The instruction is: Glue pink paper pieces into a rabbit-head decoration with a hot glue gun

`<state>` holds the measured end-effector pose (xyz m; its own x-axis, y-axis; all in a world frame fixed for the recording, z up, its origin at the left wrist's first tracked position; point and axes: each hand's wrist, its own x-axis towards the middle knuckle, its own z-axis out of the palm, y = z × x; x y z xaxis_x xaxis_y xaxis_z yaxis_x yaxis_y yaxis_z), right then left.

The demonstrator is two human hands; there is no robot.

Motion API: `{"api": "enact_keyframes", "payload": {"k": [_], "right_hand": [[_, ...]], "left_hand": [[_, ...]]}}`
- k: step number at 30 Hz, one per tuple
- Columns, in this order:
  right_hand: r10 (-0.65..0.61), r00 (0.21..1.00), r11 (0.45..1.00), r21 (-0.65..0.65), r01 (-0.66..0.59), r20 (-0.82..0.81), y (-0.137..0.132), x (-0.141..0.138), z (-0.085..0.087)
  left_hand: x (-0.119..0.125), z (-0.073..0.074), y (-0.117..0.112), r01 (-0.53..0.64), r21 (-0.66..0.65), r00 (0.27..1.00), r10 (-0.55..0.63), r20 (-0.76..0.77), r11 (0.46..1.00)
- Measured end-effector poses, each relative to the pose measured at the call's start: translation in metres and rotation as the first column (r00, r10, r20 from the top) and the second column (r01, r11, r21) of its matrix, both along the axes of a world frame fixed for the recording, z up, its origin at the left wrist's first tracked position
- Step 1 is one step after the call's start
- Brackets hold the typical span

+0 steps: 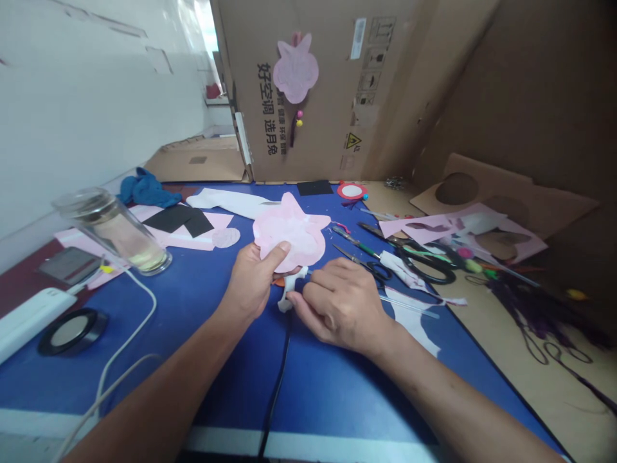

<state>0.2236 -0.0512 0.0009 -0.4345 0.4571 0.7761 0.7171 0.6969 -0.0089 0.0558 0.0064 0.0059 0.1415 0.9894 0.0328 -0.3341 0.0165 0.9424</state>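
My left hand (253, 283) pinches a pink paper cutout (292, 235) with petal-like edges and two pointed tips, its thumb on the top face. Just below sits a small white glue gun (290, 283) with an orange part, and a black cord (277, 392) runs from it toward me. What supports the gun is hidden. My right hand (340, 302) is closed at the gun's rear around what looks like a thin clear glue stick (308, 272); most of that is covered by my fingers.
Scissors (359, 260), paper scraps (417, 321) and clear sticks (414, 307) lie to the right. A glass of liquid (130, 238), a tape roll (72, 330) and a power strip (36, 318) with a white cable stand left. A similar pink cutout (295, 69) hangs on the cardboard behind.
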Motion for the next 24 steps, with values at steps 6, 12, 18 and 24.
{"api": "enact_keyframes", "payload": {"k": [6, 12, 18, 24], "right_hand": [[-0.232, 0.776, 0.936, -0.351, 0.014, -0.587, 0.006, 0.002, 0.000], [-0.335, 0.352, 0.794, -0.463, -0.394, -0.874, 0.024, 0.005, -0.003], [-0.324, 0.261, 0.709, -0.416, -0.570, -0.909, 0.026, 0.004, -0.005], [-0.314, 0.262, 0.692, -0.409, -0.595, -0.912, 0.026, 0.006, -0.004]], "left_hand": [[-0.001, 0.003, 0.000, -0.041, -0.003, 0.998, 0.041, 0.046, 0.999], [0.000, 0.006, -0.003, -0.032, -0.013, 0.997, 0.033, 0.066, 0.999], [0.004, 0.005, -0.005, 0.031, 0.014, 0.997, -0.032, 0.072, 0.999], [0.003, 0.003, -0.005, 0.039, 0.015, 0.997, -0.040, 0.068, 0.999]]}}
